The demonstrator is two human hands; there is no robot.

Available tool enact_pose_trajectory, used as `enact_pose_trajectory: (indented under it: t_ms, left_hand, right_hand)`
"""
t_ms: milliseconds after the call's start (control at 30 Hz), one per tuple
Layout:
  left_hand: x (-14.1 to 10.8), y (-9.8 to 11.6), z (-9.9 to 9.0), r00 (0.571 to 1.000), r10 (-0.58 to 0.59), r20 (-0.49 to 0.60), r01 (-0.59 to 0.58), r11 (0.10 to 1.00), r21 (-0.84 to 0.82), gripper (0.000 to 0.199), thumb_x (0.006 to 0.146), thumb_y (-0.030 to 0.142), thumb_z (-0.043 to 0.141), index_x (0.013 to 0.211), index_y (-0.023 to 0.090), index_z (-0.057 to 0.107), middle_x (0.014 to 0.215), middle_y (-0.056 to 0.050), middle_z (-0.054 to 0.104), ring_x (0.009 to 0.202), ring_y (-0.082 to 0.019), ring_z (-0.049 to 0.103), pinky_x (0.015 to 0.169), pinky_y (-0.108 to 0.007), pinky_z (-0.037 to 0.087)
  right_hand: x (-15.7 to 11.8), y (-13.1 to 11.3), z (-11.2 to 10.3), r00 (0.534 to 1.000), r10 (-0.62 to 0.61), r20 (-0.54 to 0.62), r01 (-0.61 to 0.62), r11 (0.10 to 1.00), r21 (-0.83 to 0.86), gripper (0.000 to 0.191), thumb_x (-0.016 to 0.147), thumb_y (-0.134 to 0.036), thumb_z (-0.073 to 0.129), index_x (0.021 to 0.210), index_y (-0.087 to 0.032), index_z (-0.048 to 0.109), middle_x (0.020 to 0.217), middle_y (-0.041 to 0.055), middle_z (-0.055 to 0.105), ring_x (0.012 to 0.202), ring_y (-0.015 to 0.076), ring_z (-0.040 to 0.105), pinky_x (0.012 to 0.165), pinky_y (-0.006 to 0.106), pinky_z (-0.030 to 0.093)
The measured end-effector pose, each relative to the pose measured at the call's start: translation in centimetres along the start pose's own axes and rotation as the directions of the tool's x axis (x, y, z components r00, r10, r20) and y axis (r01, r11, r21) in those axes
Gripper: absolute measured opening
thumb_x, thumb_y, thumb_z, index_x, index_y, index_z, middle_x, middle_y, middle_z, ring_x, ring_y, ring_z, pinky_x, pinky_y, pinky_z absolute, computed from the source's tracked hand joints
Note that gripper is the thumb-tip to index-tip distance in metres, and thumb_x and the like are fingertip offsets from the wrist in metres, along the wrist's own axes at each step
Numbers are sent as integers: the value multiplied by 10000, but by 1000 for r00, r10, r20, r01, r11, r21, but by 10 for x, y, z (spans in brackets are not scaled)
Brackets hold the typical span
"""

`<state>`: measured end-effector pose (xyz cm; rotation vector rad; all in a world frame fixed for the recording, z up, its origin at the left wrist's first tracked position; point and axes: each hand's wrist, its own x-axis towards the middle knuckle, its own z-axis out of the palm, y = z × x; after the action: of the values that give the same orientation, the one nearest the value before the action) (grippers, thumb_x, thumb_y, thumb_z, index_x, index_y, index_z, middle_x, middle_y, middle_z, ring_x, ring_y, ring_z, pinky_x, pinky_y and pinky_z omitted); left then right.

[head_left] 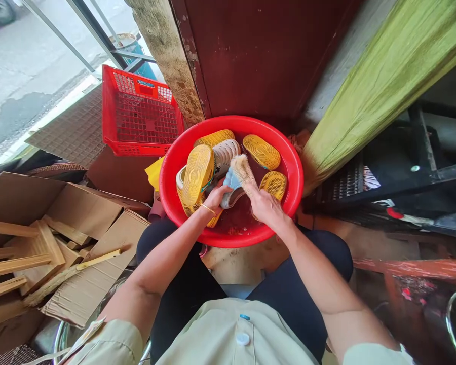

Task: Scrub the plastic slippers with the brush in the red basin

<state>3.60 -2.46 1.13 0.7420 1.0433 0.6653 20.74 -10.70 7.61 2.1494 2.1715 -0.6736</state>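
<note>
Left hand: I see the left hand (215,197) clamped on the near left side of a light blue and grey shoe (231,179), which lies just to its right, over the basin.
Right hand: I have the right hand (266,205) closed around the lower end of a scrub brush (244,171), knuckles up.
Brush to shoe: the brush's long axis slants from the right hand forward and left, so its pale bristled end overlaps the shoe's right edge; I cannot tell whether the bristles press on it or only pass above.
Nearer hand: the left for the shoe, the right for the brush; the two stand close together with both things between them.
Red basin: the round plastic basin (297,177) sits ahead of the knees, with dark liquid (231,224) in its bottom.
Basin contents: I make out several yellow-soled sandals (261,151), mostly soles up around the wall, and a white perforated clog (227,152) just beyond the shoe.
Carton: left of the knees, an open cardboard box (91,284) holds slatted wooden pieces (47,248).
Red crate: the mesh-sided crate (137,148) stands beyond the basin's left side.
Farthest: a dark red panel (266,56) behind the basin, and a blue drum (139,63) outside.
</note>
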Motion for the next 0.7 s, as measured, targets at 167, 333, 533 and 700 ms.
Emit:
enact_pose_trajectory:
  t_ms: [167, 333, 533, 700]
  left_hand:
    - [-9, 6, 3, 997, -79, -15, 75, 976, -204, 429, 649, 199, 657, 1075, 153, 671, 737, -9, 704, 579, -161, 635, 549, -269, 546]
    - [-12, 15, -16, 992, -112, 55, 124, 932, -341, 473, 704, 243, 633, 1163, 130, 654, 852, -62, 745, 675, -212, 695, 605, -326, 593]
    - [-13, 19, -24, 985, -107, 137, 159, 870, -467, 536, 882, 512, 626, 1272, 145, 651, 1083, -149, 766, 939, -320, 739, 756, -461, 634]
    - [-6, 18, -9, 993, -88, 75, 115, 846, -521, 559, 946, 575, 564, 1296, 146, 644, 1107, -146, 766, 997, -307, 738, 854, -477, 626]
  right_hand:
    - [45, 26, -5, 993, 76, -86, -57, 977, 207, 559, 1032, -238, 425, 1591, -229, 441, 1217, 129, 753, 1061, 266, 725, 934, 340, 531]
    - [46, 30, 5, 994, 113, -1, -90, 797, 597, 588, 1004, -299, 469, 1582, -194, 446, 936, 40, 760, 539, 139, 645, 608, 263, 551]
    - [1, 17, 25, 999, -24, -42, 45, 777, 628, 590, 989, -294, 444, 1570, -195, 453, 941, 46, 767, 601, 158, 679, 580, 260, 560]
    - [-34, 11, 13, 981, -142, -132, 180, 921, 346, 595, 972, -201, 437, 1564, -141, 469, 1277, 151, 735, 1099, 259, 712, 949, 327, 531]
